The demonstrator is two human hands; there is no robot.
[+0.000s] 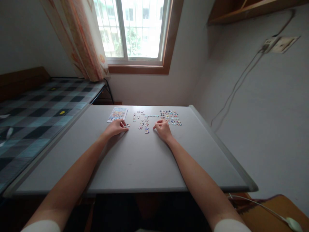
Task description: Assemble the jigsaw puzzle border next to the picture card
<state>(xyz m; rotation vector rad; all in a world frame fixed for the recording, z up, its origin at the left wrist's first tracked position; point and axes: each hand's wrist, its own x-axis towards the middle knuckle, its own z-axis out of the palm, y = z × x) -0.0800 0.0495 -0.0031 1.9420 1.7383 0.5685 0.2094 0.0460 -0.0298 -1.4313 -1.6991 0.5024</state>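
Note:
My left hand [116, 127] rests on the table beside a picture sheet [118, 114], thumb and fingers apart. Just beyond its fingertips lies a small jigsaw piece [128, 125]. With fingers curled in and the tips pressed together, my right hand [163, 128] is low over the table; whatever it pinches, if anything, is too small to make out. Between the hands are a joined strip of pieces [152, 116] running sideways, a column ending in a blue-edged piece [146, 130], and several loose pieces [134, 117]. A block of loose pieces [170, 113] spreads behind my right hand, partly hidden by it.
The pale table [140, 161] has a raised rim [224, 151] on the right. A bed with a checked cover [48, 106] stands to the left, a window [142, 29] is ahead. A cable [233, 91] hangs on the right wall; a wooden stool [277, 209] is at lower right.

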